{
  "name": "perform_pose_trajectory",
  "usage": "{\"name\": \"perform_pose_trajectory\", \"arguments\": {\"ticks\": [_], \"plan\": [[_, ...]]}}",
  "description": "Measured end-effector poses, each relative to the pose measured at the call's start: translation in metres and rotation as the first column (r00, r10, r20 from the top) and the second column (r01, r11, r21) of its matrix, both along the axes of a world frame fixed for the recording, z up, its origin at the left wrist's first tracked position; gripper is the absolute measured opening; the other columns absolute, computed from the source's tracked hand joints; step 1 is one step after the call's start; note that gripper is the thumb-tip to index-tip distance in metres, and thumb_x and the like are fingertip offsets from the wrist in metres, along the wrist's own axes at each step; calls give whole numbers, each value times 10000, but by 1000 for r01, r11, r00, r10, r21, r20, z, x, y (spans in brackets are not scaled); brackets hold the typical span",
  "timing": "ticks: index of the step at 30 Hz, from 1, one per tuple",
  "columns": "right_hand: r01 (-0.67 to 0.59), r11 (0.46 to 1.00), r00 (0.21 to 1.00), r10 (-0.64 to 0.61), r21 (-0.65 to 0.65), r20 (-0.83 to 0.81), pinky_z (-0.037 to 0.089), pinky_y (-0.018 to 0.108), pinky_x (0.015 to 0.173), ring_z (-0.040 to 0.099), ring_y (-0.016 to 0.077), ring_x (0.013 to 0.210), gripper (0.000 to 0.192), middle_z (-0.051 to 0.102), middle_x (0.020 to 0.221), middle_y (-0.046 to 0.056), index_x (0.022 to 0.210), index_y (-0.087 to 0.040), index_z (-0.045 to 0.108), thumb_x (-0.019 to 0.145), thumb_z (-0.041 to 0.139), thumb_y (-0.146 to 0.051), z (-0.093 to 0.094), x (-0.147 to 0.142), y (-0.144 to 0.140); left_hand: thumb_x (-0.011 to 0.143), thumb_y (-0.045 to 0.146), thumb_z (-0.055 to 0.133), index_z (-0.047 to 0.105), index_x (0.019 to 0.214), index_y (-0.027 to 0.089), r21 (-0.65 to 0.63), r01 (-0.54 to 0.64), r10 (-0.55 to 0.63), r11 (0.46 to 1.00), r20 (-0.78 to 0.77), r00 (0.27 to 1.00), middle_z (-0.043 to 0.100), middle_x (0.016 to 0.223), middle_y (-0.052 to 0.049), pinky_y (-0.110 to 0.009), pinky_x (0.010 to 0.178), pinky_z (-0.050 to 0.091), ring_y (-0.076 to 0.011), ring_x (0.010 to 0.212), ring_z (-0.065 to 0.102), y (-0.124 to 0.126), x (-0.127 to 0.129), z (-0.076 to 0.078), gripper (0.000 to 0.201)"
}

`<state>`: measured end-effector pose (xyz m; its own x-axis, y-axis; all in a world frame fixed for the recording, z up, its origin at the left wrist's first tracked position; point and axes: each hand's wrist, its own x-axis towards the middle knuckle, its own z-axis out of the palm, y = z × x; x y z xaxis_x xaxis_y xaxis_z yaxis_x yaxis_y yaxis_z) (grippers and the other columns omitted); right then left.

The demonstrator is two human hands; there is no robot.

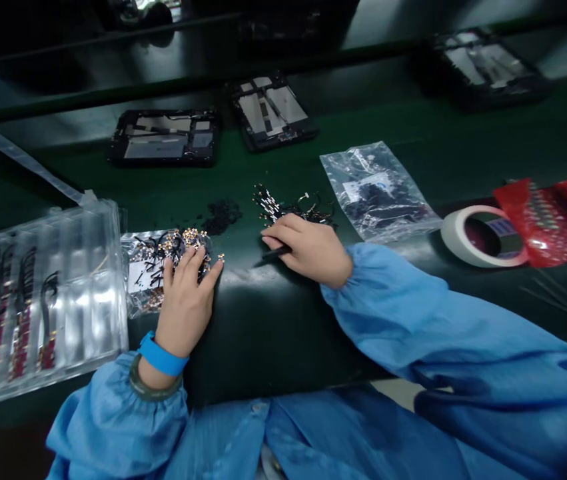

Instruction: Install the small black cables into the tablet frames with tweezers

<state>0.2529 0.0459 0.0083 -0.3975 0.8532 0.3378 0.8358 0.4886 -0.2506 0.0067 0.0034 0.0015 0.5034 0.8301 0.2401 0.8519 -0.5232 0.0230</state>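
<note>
The blue sleeves (313, 427) lie nearest. On the left the clear tray (63, 293) holds a few cables. The left hand (186, 297) rests flat, fingers spread, on the cable pile (163, 257); better to pinch one connector. The right hand (310, 250) grips a black tool (276, 253) by the far bundle (288, 207).

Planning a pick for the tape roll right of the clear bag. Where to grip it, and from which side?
Grip the tape roll across its white wall, one finger inside the open core and one outside, coming from above. It lies flat with the core facing up. I'd take the near-left rim: the red bag crowds its right side, while the clear bag sits apart on the left.
</note>
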Motion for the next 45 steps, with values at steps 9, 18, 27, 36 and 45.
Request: {"name": "perform_pose_trajectory", "arguments": {"ticks": [9, 18, 27, 36, 45], "plan": [[95, 979, 980, -61, -179, 188, 352, 290, 597, 596, 208, 903, 247, 625, 1102, 103, 1076, -173, 651, 933, 453, -207, -2, -38, 51, 903, 72, 432, 604, 1234, 169, -43, 137, -136, 990, 12, 991, 562, 1341, -161, -595, 1088, 325, -317, 1311, 457, -3, 0, 1, 385], [42, 992, 972, -13, -120, 236, 289, 284, 558, 584, 193, 806, 220, 640, 993, 108, 988, -141, 656, 928, 459, -218, -3, -36, 46, 920, 130, 475, 644, 1096, 137, -34, 245, -242, 969, 75, 967, 660, 1184, -113, -516, 1075, 373, -254, 1156, 574, -5, 5, 8, 244], [138, 958, 970, -80, -251, 228, 377, 296, 611, 625, 224, 872, 214, 622, 1078, 114, 1040, -154, 633, 930, 456, -205, 4, -45, 53, 919, 140, 471, 651, 1128, 156, -70, 251, -247, 965, 57, 967, 659, 1205, -106, -537, 1078, 366, -259, 1159, 570, -6, 5, 6, 276], [189, 937, 955, -106, -292, 278, 404, 316, 649, 635, 250, 911, 288, 603, 1143, 154, 1125, -109, 603, 967, 383, -209, 12, -49, 58, 906, 126, 488, 644, 1126, 138, -59, 260, -257, 964, 52, 965, 650, 1206, -122, -541, 1075, 365, -267, 1163, 566, -7, 4, 5, 270], [129, 855, 992, -118, -501, 55, 423, 292, 703, 627, 201, 812, 151, 679, 893, 69, 894, -173, 640, 890, 561, -302, 11, -38, 20, 907, 132, 490, 642, 1135, 157, -94, 273, -265, 957, 83, 961, 648, 1222, -114, -551, 1083, 354, -264, 1174, 560, -8, 4, 5, 275]]}}
